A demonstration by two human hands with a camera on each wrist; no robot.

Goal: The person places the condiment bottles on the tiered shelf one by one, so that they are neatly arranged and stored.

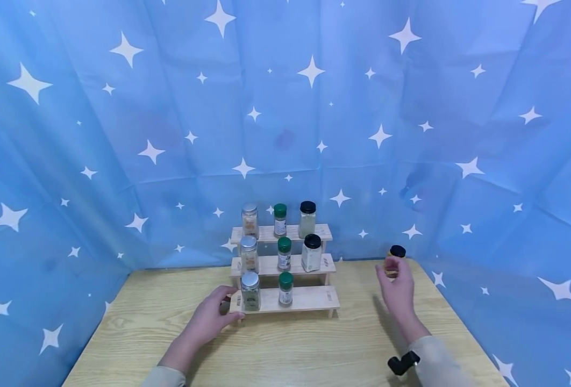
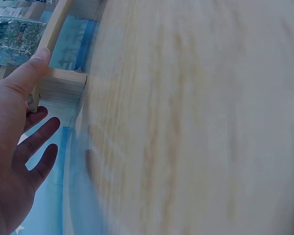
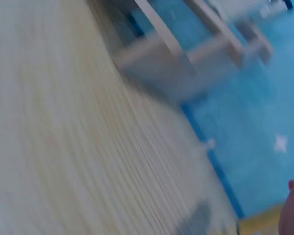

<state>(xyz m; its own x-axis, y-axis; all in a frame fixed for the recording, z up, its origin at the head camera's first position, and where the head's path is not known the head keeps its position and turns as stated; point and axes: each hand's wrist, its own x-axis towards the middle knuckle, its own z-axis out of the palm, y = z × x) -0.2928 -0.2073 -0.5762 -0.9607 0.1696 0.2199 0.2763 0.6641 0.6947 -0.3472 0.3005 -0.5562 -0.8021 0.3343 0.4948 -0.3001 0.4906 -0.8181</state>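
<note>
At the left end of the three-tier wooden rack, my left hand grips the bottom board. In the left wrist view, the thumb presses the board's edge, with the other fingers lower and spread. Beside it on that board stands a silver-lidded jar of green flakes; a green-capped jar is farther right. My right hand is at the table's far right, fingers overlapping a black-lidded jar with yellowish contents. I cannot tell whether they hold it.
Two silver-lidded jars, two green-capped jars and two black-lidded jars stand on the upper tiers. A wooden table carries the rack. Blue curtain with white stars surrounds the table's back and sides.
</note>
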